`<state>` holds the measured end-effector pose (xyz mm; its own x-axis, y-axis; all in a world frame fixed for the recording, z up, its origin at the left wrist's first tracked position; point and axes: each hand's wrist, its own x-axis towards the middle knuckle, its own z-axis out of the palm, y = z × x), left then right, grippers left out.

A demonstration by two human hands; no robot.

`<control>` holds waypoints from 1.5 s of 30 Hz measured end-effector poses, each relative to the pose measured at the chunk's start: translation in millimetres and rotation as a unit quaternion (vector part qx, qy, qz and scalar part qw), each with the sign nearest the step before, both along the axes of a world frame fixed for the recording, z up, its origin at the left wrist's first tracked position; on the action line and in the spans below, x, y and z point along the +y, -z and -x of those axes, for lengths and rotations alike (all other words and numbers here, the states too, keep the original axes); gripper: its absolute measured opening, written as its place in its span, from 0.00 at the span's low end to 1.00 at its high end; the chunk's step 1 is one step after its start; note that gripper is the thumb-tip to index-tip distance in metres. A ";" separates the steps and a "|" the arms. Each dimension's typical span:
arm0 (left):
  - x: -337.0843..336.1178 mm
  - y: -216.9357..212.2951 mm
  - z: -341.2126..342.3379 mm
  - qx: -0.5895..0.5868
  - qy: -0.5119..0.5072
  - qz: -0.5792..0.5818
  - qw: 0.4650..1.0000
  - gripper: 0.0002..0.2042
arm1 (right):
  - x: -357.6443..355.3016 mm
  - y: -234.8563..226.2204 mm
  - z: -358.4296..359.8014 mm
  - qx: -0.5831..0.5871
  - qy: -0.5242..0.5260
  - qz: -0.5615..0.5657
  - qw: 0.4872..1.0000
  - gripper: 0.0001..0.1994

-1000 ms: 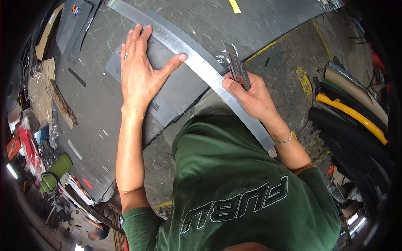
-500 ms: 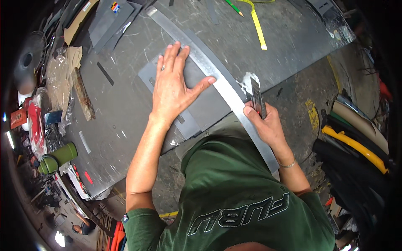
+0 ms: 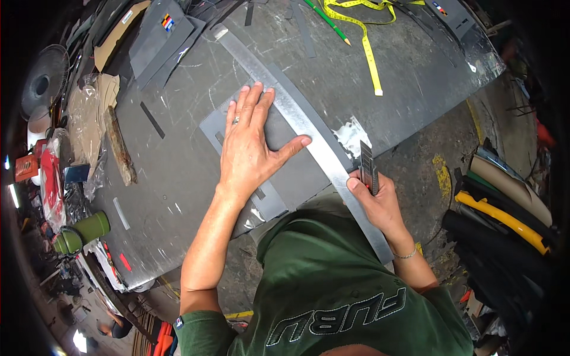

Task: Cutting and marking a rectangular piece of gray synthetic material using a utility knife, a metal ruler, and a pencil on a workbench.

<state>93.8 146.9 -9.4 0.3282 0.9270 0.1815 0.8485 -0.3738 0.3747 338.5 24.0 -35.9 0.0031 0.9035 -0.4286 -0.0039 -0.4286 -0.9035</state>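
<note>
A long metal ruler [image 3: 294,115] lies slantwise across a grey sheet [image 3: 282,130] on the table, its near end jutting past the table edge toward my body. My left hand [image 3: 249,142] is spread flat on the sheet, with fingertips and thumb pressing on the ruler's edge. A second, narrower grey piece with slots [image 3: 267,199] shows partly under that hand. At the table's near edge, my right hand [image 3: 380,199] grips a black utility knife [image 3: 368,169], blade end pointing away from me. Its thumb rests on the ruler; the fingers beneath are partly hidden.
A green pencil [image 3: 329,24] and a yellow tape measure [image 3: 372,65] lie at the far side. Grey sheets [image 3: 157,44] are stacked far left, near a wooden stick [image 3: 120,148] and a green bottle [image 3: 89,225]. Rolls of material [image 3: 504,219] stand right. Another person [image 3: 119,323] appears lower left.
The view has shifted, so the table and everything on it appear slightly lower. Both hands keep the same hold on the ruler and knife.
</note>
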 end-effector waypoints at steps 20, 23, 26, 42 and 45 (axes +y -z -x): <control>1.5 -0.2 -0.1 -0.007 0.002 0.008 1.000 0.51 | -1.1 0.1 -1.6 0.007 0.000 0.007 1.000 0.11; 1.6 0.2 0.3 -0.004 0.005 0.004 1.000 0.51 | -0.6 -0.5 -1.7 0.004 -0.005 0.005 1.000 0.10; 2.1 -0.5 0.1 -0.001 0.004 0.007 1.000 0.51 | -0.7 -0.8 -1.4 0.007 -0.001 0.009 1.000 0.10; 2.7 4.5 1.2 0.010 0.021 -0.026 0.999 0.48 | -0.4 6.2 -2.5 -0.027 -0.020 -0.010 0.999 0.12; 3.3 3.2 0.4 0.012 0.016 -0.026 0.999 0.46 | 2.1 7.9 -1.1 -0.024 -0.013 -0.026 0.999 0.12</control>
<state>93.3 150.2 -12.6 0.3628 0.9053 0.2208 0.8445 -0.4196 0.3329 339.6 26.1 -43.8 -0.0008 0.9248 -0.3804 0.0502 -0.3798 -0.9237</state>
